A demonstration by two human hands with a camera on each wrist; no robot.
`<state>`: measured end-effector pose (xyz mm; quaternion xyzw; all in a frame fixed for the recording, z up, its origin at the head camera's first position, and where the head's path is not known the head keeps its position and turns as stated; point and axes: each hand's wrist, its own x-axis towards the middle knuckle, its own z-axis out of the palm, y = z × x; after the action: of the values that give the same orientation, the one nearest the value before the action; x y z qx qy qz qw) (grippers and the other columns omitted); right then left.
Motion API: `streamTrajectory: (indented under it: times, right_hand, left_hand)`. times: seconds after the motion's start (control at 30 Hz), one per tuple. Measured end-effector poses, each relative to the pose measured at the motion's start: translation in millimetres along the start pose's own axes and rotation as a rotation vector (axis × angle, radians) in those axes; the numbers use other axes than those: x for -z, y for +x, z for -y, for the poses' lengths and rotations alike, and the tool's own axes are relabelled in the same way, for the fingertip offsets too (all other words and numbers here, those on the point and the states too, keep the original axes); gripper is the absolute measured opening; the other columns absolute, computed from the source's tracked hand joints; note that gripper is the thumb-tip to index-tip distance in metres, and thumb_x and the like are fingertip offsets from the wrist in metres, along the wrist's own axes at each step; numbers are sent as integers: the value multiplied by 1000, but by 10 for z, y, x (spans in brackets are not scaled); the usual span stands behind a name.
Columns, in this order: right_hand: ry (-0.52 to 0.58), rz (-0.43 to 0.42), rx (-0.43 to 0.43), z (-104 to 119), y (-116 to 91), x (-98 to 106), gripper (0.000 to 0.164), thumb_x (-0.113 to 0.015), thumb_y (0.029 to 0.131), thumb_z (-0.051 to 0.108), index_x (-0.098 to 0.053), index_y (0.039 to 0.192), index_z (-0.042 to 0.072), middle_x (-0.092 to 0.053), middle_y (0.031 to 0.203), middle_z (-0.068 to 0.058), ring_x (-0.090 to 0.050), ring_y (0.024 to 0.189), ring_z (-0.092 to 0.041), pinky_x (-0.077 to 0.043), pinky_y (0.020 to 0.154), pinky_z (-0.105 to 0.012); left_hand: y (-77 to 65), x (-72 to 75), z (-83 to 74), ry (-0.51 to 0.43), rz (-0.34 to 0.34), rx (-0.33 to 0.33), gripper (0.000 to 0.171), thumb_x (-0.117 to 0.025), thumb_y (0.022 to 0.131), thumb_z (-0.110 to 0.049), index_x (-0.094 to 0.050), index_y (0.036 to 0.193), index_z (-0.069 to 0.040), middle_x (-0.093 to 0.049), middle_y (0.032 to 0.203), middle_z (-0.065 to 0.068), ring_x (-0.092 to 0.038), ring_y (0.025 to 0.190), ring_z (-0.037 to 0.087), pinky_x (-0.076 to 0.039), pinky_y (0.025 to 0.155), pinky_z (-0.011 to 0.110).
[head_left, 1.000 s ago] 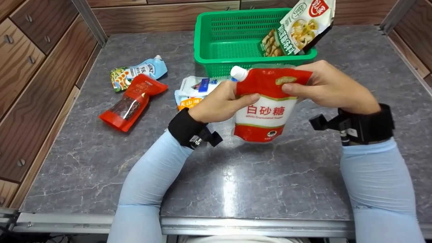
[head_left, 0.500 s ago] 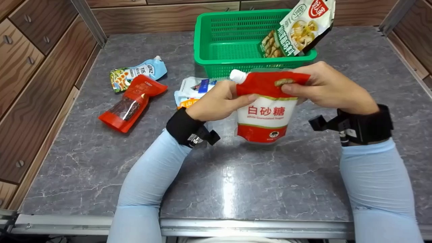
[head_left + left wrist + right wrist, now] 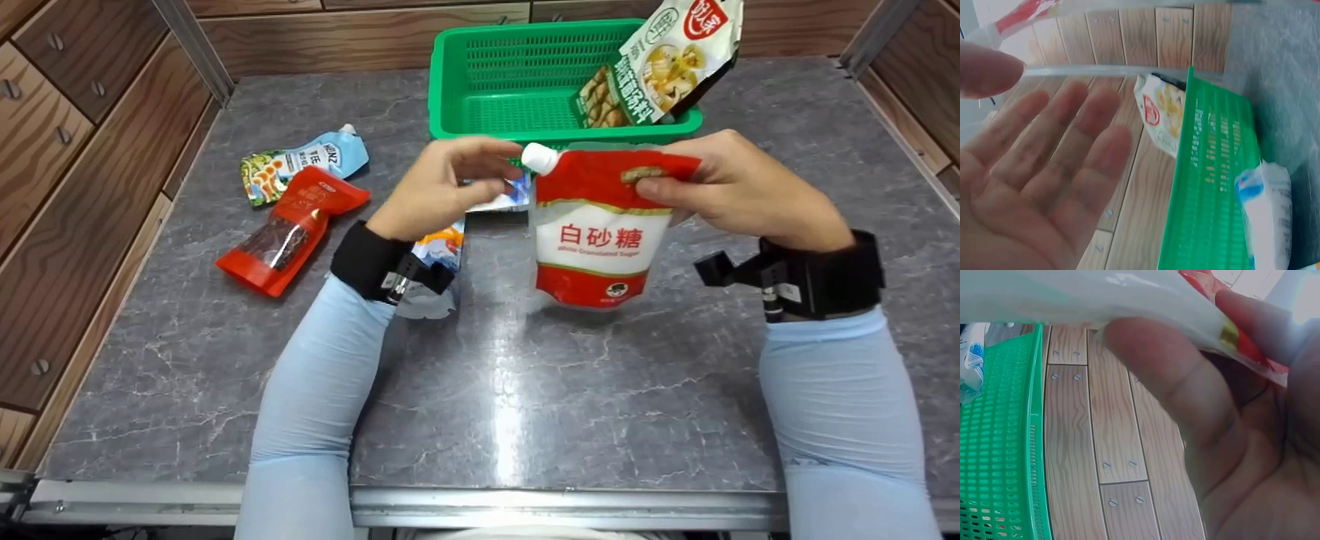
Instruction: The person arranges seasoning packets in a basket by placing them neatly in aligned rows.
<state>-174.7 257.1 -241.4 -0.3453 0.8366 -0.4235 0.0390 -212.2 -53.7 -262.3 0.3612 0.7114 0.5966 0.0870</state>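
A red and white pouch of white granulated sugar [image 3: 596, 232] with a white screw cap [image 3: 538, 158] hangs upright above the table. My right hand [image 3: 739, 191] pinches its upper right corner, thumb in front and fingers behind; the right wrist view shows the pouch [image 3: 1100, 295] between thumb and fingers. Left of the cap is my left hand [image 3: 442, 184], its fingers loosely bent and apart from the pouch. In the left wrist view this left hand [image 3: 1044, 180] has its fingers spread and nothing in its palm. Below it lie blue and white packets [image 3: 439, 244], partly hidden by hand and wrist.
Behind the pouch stands a green basket [image 3: 510, 136], a soup seasoning packet [image 3: 667, 64] leaning in its right end. To the left, a red bag with a clear window [image 3: 292, 229] overlaps a light blue Heinz pouch [image 3: 330, 154]. Wooden panels [image 3: 360, 41] border the grey table.
My left hand has let go of the sugar pouch and moved left, uncovering more of the packets under it. The right hand still holds the pouch, shifted slightly right.
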Motion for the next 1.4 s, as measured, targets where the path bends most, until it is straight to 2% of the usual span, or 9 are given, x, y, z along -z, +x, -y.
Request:
streamTrajectory:
  times: [0.1, 0.27, 0.43, 0.57, 0.7, 0.87, 1.03, 1.17, 1.4]
  right_hand:
    - [-21, -11, -10, -8, -2, 3, 19, -55, 91, 6, -67, 105, 12, -67, 95, 0, -65, 79, -20, -54, 62, -31]
    - [-51, -14, -4, -6, -5, -1, 17, -56, 91, 7, -68, 101, 13, -67, 92, 1, -64, 77, -18, -54, 62, -29]
    - [-33, -3, 1, 2, 11, -2, 18, -56, 90, 4, -68, 100, 12, -68, 93, 1, -65, 78, -18, -54, 64, -29]
    - [-15, -2, 4, 9, 30, 5, 19, -56, 90, 2, -69, 100, 12, -68, 92, 1, -65, 78, -19, -54, 63, -30]
    - [-39, -10, 3, 7, 20, 16, 20, -57, 89, 2, -69, 100, 13, -68, 92, 2, -65, 78, -18, -54, 63, -29]
    - [-55, -12, -7, 5, 4, 15, 20, -56, 90, 3, -69, 101, 14, -68, 93, 3, -65, 78, -17, -54, 63, -29]
    - [-64, -8, -6, 4, 15, 3, 21, -57, 90, 4, -69, 103, 15, -68, 93, 3, -65, 78, -17, -54, 63, -29]
    - [-16, -16, -69, 9, 6, 14, 22, -56, 91, 7, -66, 109, 12, -67, 98, -5, -65, 81, -20, -54, 63, -31]
    - [63, -84, -198, 53, 9, 44, 26, -55, 92, 17, -63, 115, 8, -65, 101, -13, -65, 80, -25, -55, 62, -32]
  left_hand:
    - [35, 90, 112, -29, -181, 84, 27, -56, 89, -1, -57, 115, 4, -63, 99, 16, -59, 87, 31, -51, 77, 38]
    - [160, 265, 454, -202, -508, 267, 22, -59, 89, -8, -59, 108, 1, -58, 95, 20, -59, 78, 29, -52, 74, 37]
    - [277, 428, 700, -393, -683, 469, 32, -60, 90, -15, -52, 115, 1, -53, 104, 19, -58, 83, 28, -52, 76, 33]
    - [363, 541, 793, -531, -723, 598, 43, -60, 90, -17, -44, 125, 1, -46, 112, 16, -54, 91, 28, -52, 77, 28]
    - [441, 598, 852, -647, -713, 651, 47, -60, 90, -17, -39, 128, 1, -43, 108, 14, -53, 90, 27, -52, 77, 28]
    - [509, 607, 925, -716, -683, 656, 39, -57, 91, -13, -44, 126, 1, -49, 97, 13, -55, 83, 26, -51, 78, 29]
    - [527, 599, 969, -750, -699, 668, 35, -54, 92, -9, -45, 125, -2, -53, 99, 15, -57, 79, 23, -52, 75, 28]
    - [551, 591, 986, -798, -703, 646, 38, -53, 92, -6, -42, 128, -2, -52, 99, 17, -56, 76, 25, -52, 74, 29]
    - [547, 601, 999, -781, -645, 654, 30, -49, 95, -10, -44, 123, -1, -54, 101, 20, -57, 88, 29, -52, 78, 32]
